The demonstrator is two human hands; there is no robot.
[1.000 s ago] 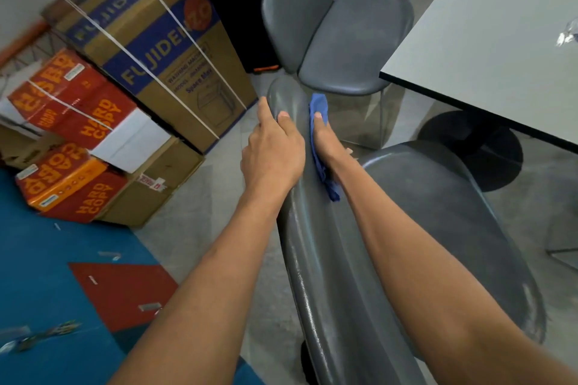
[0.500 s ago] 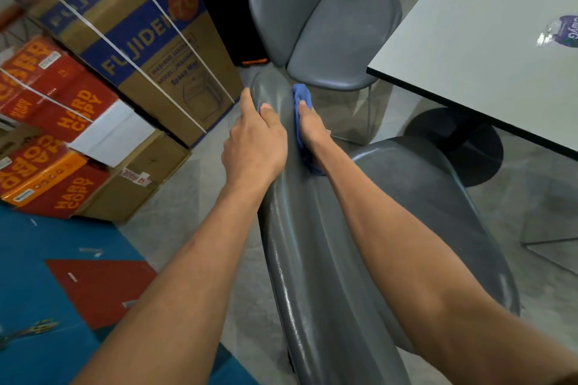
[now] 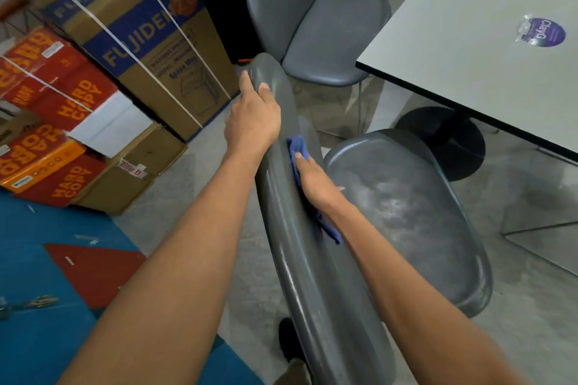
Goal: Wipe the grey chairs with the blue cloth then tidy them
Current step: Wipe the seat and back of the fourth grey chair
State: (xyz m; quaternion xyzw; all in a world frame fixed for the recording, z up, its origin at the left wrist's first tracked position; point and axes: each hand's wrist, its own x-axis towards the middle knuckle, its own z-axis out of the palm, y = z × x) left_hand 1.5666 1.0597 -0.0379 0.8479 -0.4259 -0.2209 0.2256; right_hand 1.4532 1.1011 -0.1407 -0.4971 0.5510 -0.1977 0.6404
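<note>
Wiping the near grey chair's backrest [image 3: 316, 284], the right hand [image 3: 316, 184] presses the blue cloth [image 3: 297, 147] to its inner face; the left hand [image 3: 253, 122] grips the top edge. Its dusty seat [image 3: 406, 212], the second chair [image 3: 325, 40] and tidying apparently remain.

Blue cloth [image 3: 297, 147], grey chair [image 3: 406, 212]

Both forearms were bare from the bottom edge of the frame to the wrists, with no sleeve showing on either. The left hand [image 3: 253, 122] and the right hand [image 3: 316, 183] wore no gloves, and no ring, watch or band could be seen. The fingernails that showed were short and unpainted.
</note>
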